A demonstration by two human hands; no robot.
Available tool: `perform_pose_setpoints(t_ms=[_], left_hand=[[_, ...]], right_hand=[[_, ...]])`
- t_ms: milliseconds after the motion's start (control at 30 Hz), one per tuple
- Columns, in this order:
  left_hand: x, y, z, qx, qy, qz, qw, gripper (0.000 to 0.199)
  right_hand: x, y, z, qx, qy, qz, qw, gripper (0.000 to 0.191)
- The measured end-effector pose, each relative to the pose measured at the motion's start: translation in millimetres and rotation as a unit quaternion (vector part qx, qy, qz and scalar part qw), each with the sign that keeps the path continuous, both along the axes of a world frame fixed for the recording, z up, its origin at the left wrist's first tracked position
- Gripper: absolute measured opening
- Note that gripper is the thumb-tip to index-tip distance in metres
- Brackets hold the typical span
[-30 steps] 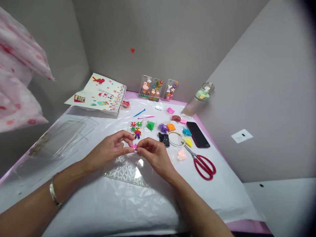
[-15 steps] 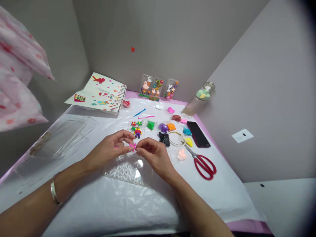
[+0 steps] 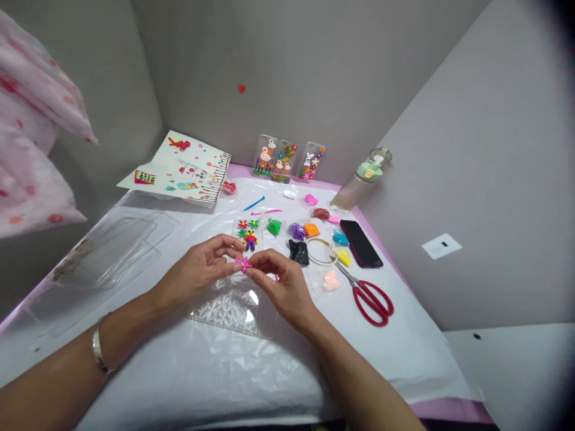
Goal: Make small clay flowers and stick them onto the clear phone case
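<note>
A small pink clay flower [image 3: 243, 264] is pinched between the fingertips of my left hand [image 3: 206, 263] and my right hand [image 3: 281, 278]. Both hands hang over the upper part of a clear phone case [image 3: 229, 308] with a faceted pattern. Just beyond my fingers, a clay figure [image 3: 250, 240] in red and purple lies beside red and green clay flowers [image 3: 248, 224]. A bit of pink shows under my left fingers and another behind my right fingers; what they are is unclear.
Packets of coloured clay, including green [image 3: 274, 226] and black [image 3: 298, 253], lie right of centre. Red-handled scissors [image 3: 372, 302], a phone [image 3: 361, 244] and a bottle [image 3: 358, 187] are at right. Clear cases [image 3: 121, 245] lie left, near a decorated sheet [image 3: 179, 170].
The pink flower has turned slightly between my fingertips, and its petals look more spread. A bit of pink now shows behind my right fingers. Both hands have barely moved.
</note>
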State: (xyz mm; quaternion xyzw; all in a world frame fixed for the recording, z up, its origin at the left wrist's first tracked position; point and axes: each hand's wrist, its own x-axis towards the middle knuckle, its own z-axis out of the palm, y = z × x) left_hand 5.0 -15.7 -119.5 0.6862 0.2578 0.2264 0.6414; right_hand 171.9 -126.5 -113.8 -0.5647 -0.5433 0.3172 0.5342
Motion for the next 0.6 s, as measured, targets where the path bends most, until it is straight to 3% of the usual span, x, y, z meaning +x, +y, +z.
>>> perform_pose_setpoints(t_ms=[333,600], left_hand=[[0.4,-3.7,2.3,0.006,0.007,0.017,1.000,0.032],[0.4,-3.4,0.7,0.028,0.012,0.016,0.999,0.036]], right_hand=[[2.0,2.5,-3.4,-0.037,0.110,0.019,0.993,0.009],[-0.4,2.3,-3.1,-0.047,0.123,0.024,0.991,0.013]])
